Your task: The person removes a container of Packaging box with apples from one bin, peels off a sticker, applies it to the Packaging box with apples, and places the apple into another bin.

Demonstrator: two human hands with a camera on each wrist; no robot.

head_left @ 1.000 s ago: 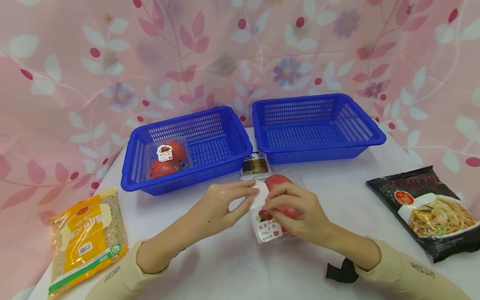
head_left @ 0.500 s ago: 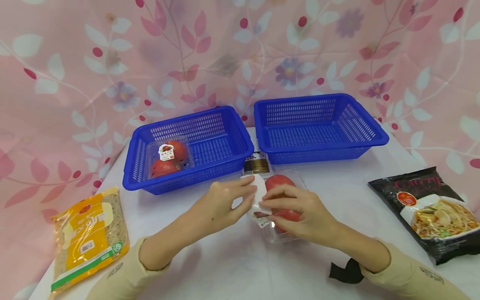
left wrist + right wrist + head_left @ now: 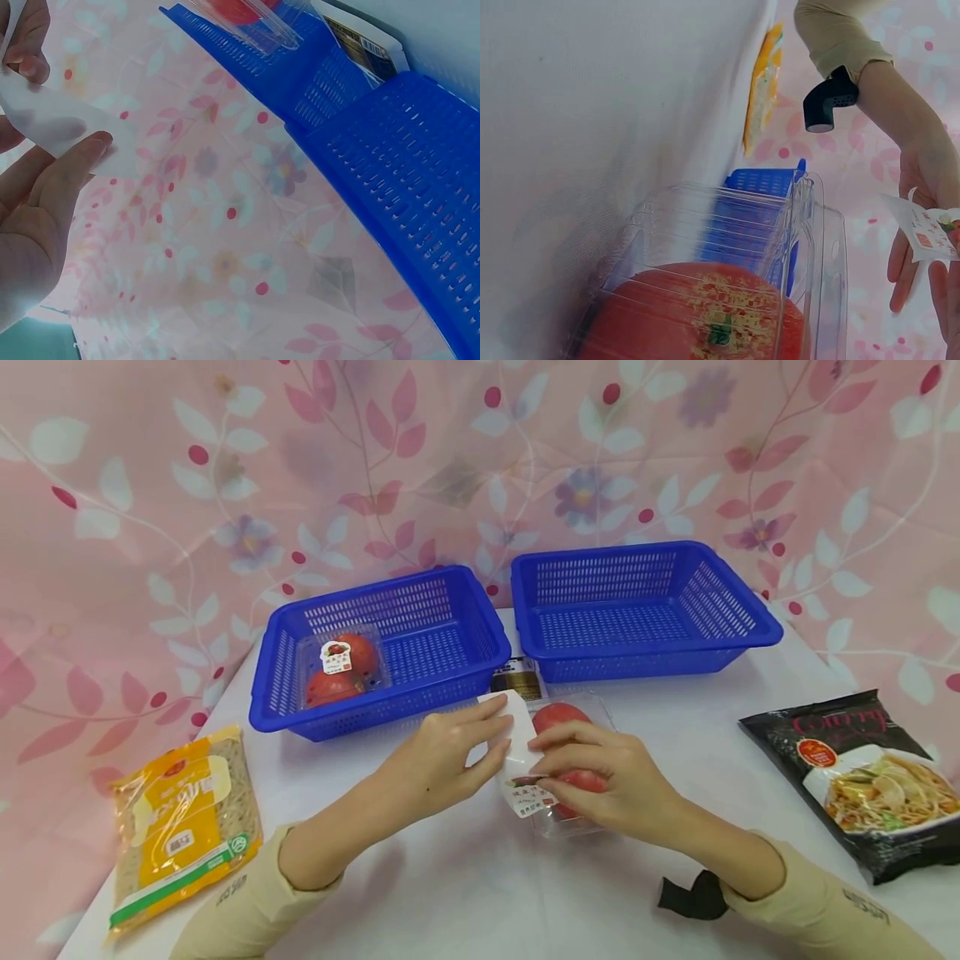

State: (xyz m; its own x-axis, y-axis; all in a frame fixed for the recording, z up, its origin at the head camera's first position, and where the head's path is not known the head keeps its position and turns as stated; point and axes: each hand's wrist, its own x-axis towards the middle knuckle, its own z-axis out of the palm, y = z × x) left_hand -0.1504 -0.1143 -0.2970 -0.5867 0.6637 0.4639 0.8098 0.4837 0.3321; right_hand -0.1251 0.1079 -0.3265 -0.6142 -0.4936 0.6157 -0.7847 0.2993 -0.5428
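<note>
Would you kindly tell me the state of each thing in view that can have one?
Label strip, bent, held in the air
Left hand, pinching the strip
Right hand, pinching the strip
Front box, looks closed, red fruit inside
Left basket, upright, holding a labelled box that looks closed
Right basket, upright
Yellow packet, lying flat, looks sealed
Black packet, lying flat, looks sealed
Gold-and-white pack, partly hidden, state unclear

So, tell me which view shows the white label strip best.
The head view: the white label strip shows nearly whole, with its printed lower end, though the left hand and right hand cover parts. The left wrist view shows plain white, no readable print; the right wrist view shows print, cut off at the edge.
</note>
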